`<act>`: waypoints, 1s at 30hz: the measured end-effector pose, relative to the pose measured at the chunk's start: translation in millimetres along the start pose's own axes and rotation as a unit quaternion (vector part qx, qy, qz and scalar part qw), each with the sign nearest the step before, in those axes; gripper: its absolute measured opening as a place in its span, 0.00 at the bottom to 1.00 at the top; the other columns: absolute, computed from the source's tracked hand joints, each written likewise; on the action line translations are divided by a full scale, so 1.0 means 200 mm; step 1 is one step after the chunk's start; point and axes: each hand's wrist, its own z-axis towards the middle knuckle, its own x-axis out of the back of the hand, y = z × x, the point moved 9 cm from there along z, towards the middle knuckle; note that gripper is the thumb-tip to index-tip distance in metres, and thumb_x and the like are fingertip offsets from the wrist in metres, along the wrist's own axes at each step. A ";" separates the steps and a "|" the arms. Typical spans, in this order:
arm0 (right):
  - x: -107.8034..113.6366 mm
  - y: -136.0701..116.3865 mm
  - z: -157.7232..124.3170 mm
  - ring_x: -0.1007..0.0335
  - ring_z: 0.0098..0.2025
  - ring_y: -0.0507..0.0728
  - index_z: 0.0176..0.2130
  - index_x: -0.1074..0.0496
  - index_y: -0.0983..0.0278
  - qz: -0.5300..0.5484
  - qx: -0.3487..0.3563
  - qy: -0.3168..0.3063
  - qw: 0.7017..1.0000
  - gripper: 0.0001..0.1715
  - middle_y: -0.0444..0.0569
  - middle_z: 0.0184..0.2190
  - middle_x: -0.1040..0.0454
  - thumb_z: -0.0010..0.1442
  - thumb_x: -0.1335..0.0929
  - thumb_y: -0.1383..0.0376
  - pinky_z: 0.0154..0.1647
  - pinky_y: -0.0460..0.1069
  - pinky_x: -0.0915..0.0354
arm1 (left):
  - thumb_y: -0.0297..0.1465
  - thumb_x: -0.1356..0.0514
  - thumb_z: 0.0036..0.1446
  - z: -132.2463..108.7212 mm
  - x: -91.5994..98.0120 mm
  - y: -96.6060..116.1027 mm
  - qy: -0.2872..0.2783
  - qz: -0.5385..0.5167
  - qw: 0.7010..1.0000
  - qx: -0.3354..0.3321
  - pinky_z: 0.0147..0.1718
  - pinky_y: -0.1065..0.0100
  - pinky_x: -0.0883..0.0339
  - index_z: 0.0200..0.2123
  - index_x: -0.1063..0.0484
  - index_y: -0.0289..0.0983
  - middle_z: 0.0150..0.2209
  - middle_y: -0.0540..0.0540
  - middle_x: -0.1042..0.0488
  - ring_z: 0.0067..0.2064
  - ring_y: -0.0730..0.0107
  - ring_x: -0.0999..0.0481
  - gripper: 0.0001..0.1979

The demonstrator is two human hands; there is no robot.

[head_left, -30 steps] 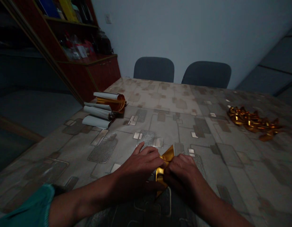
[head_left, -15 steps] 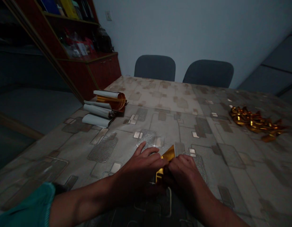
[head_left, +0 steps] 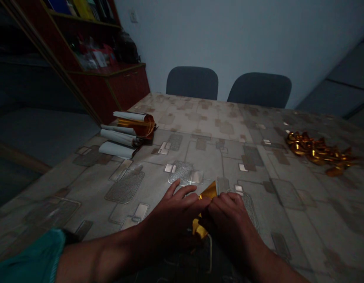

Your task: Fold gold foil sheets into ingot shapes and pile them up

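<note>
A small piece of gold foil paper [head_left: 209,190] is between my two hands above the near part of the table. My left hand [head_left: 182,210] pinches it from the left, with some fingers stretched out beyond it. From the right, my right hand [head_left: 227,210] grips the same piece with curled fingers. One pointed corner sticks up past the knuckles, and a folded end shows below, between the palms. The fingertips and the middle of the paper are hidden.
Folded stacks of gold paper with pale backs [head_left: 119,135] lie at the table's left edge. A heap of folded gold foil pieces [head_left: 320,153] sits on the right. Two grey chairs [head_left: 192,82] stand behind the patterned tablecloth [head_left: 205,157]; a red-brown cabinet [head_left: 128,88] is back left.
The lower end of the gold paper now looks more bent and shows more between my hands. Both hands keep nearly the same place, and the view has shifted slightly.
</note>
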 end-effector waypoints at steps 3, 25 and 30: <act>0.00 -0.01 0.00 0.35 0.28 0.54 0.30 0.29 0.61 -0.028 0.014 -0.008 0.999 0.12 0.42 0.24 0.26 0.68 0.33 0.64 0.36 0.52 0.48 | 0.38 0.30 0.49 0.00 0.01 0.01 0.006 0.020 1.000 -0.006 0.62 0.35 0.57 0.61 0.43 0.42 0.51 0.41 0.25 0.62 0.41 0.36 0.38; 0.02 -0.05 -0.25 0.31 0.35 0.55 0.47 0.27 0.56 0.021 0.051 -0.056 0.997 0.14 0.42 0.35 0.21 0.73 0.40 0.63 0.45 0.53 0.43 | 0.39 0.29 0.50 0.00 0.00 0.01 -0.002 0.056 0.998 -0.020 0.60 0.32 0.54 0.49 0.32 0.43 0.48 0.44 0.24 0.62 0.40 0.35 0.25; 0.10 -0.03 -0.24 0.31 0.35 0.56 0.45 0.25 0.57 -0.008 0.040 0.022 0.999 0.11 0.43 0.37 0.21 0.71 0.37 0.64 0.54 0.56 0.44 | 0.42 0.32 0.54 -0.02 0.01 0.03 0.046 0.102 0.992 -0.055 0.58 0.31 0.50 0.48 0.29 0.45 0.48 0.44 0.25 0.60 0.40 0.33 0.20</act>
